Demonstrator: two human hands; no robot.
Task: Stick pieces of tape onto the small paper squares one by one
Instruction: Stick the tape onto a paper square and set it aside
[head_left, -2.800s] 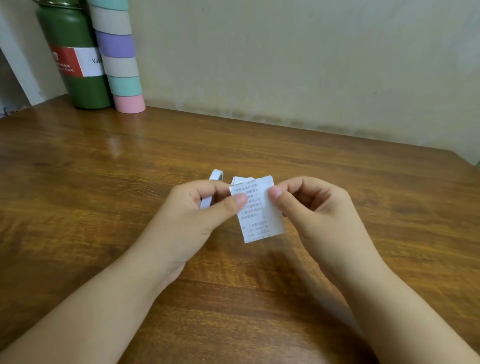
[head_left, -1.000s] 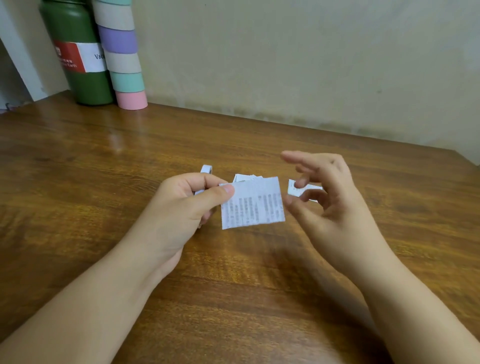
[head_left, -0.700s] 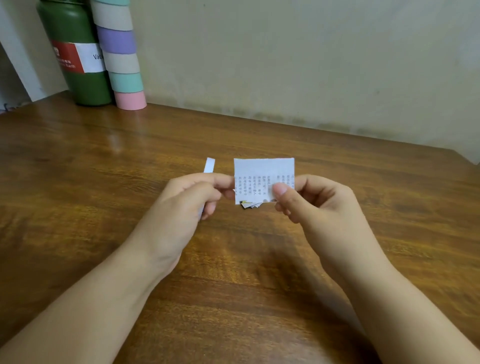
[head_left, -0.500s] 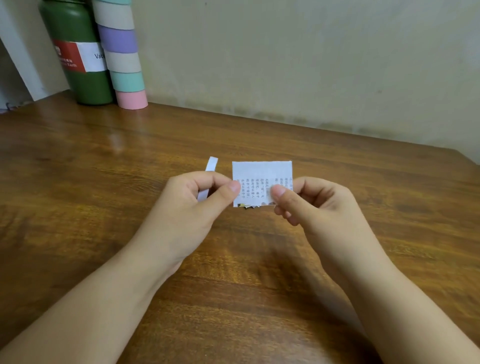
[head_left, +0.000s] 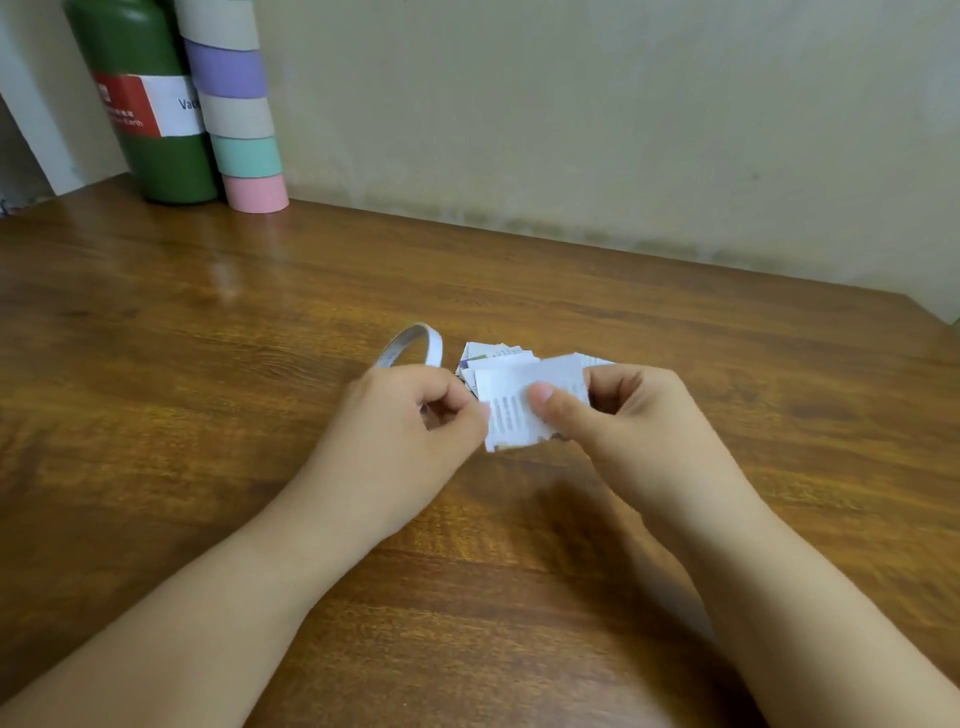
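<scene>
Near the middle of the tabletop (head_left: 208, 364), both hands work close together just above the wood. The right hand (head_left: 639, 421) pinches a small printed paper square (head_left: 511, 410), thumb pressed flat on its face and the other fingers curled behind it. The left hand (head_left: 410, 421) has its fingers curled in, thumb and fingertips meeting at the square's left edge; a loop of white tape strip (head_left: 410, 345) arcs up out of the top of that hand, so it appears to be holding the strip, though the exact pinch point is hidden inside the fist. Behind the held square, a small pile of paper squares (head_left: 493, 358) lies on the tabletop, partly covered by it. At the far left corner stand a green bottle (head_left: 150, 104) and, just beside it, a stack of coloured tape rolls (head_left: 234, 104). The step in hand looks like laying tape onto this square. To do it well, the right thumb should keep the paper taut and flat while the left hand brings the sticky end down along one edge first, then smooths it across so no crease or bubble forms. Keeping the loose loop clear of the pile matters, since it could snag other squares.
</scene>
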